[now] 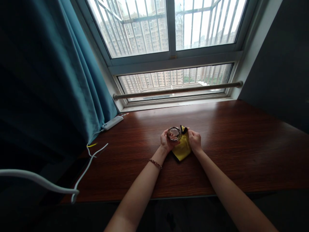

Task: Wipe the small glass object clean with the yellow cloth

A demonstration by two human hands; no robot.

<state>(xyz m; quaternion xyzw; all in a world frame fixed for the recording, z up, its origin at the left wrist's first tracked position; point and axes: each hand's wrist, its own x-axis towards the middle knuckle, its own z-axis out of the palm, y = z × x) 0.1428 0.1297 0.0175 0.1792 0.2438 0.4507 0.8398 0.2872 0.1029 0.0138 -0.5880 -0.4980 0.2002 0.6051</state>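
Observation:
My left hand (pixel 165 140) is wrapped round a clear glass cup (pixel 174 133), its round rim facing up toward me. A yellow cloth (pixel 182 149) with dark edging hangs beside the cup, between my two hands. Closed on the cloth's right side, my right hand (pixel 194 140) keeps a bunched black-edged corner near the cup's rim. Both hands are over the middle of the brown wooden table (pixel 231 145). The cup's lower part is hidden by my fingers and the cloth.
A white power strip (pixel 112 123) lies at the table's far left, by the blue curtain (pixel 89 80). White cables (pixel 89 167) run along the left edge. Behind the table is a window with a horizontal rail (pixel 178 91); a dark wall stands at the right.

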